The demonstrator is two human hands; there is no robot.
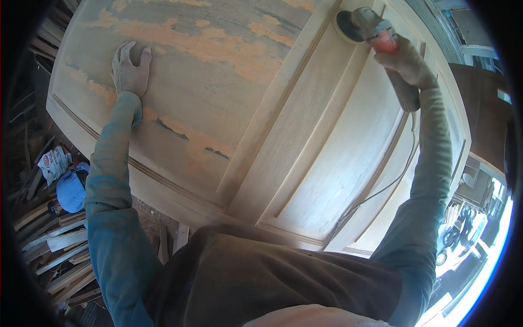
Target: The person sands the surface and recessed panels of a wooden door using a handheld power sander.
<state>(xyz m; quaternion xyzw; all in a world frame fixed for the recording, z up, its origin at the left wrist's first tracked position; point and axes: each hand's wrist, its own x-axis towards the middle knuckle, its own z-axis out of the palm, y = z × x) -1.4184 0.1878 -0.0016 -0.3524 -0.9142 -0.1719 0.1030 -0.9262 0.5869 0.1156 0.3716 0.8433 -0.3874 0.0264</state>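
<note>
The right hand [406,62] wraps its fingers around the disc sander [376,32], whose pad meets the wooden door panel [305,152] near its far edge. The left hand [131,68] lies flat, fingers spread, on the patchy section. The sander's cord [381,188] is hard to follow below the sleeve.

Left arm extended forward and up, sleeve covering it to the wrist. Left hand [131,68] lay flat, palm down, fingers spread slightly. Right arm reached forward on the right side, elbow nearly straight. Right hand [406,62] was curled in a closed grip, knuckles up.
</note>
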